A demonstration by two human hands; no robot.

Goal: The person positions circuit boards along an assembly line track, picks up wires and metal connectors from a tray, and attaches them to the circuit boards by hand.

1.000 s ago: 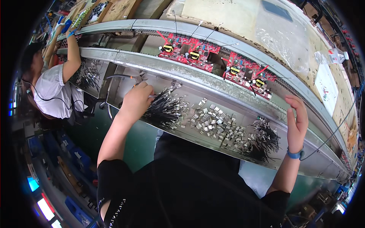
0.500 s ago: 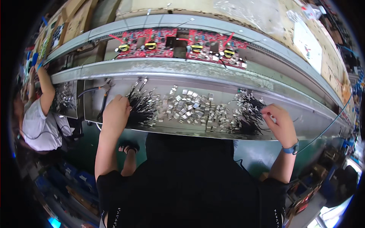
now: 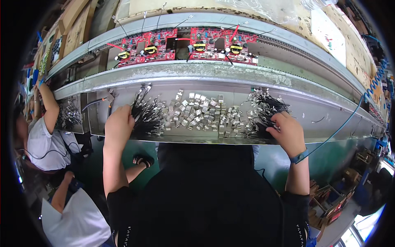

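Observation:
In the metal trough below the rail, my left hand (image 3: 119, 125) is closed, its curled fingertips against the left pile of black wires (image 3: 149, 117) with bare metal ends. Whatever those fingertips pinch is hidden. My right hand (image 3: 291, 133), with a blue wrist strap (image 3: 299, 156), reaches to the right pile of black wires (image 3: 269, 108). Its thumb and forefinger are bent but apart, and nothing shows between them. Between the two piles lie many small silvery metal connectors (image 3: 198, 110), loosely scattered.
Red circuit boards (image 3: 158, 52) with yellow-wrapped parts and upright wires sit between the conveyor's metal rails (image 3: 197, 71). A pair of cutters (image 3: 110, 98) lies behind my left hand. A coiled blue cord (image 3: 343, 128) runs from my wrist strap. Co-workers (image 3: 47, 138) are at the left.
The red boards have shifted left in view. My right hand has come in to the left, closer to its wire pile. My left hand stays beside its pile. Another person shows at lower left.

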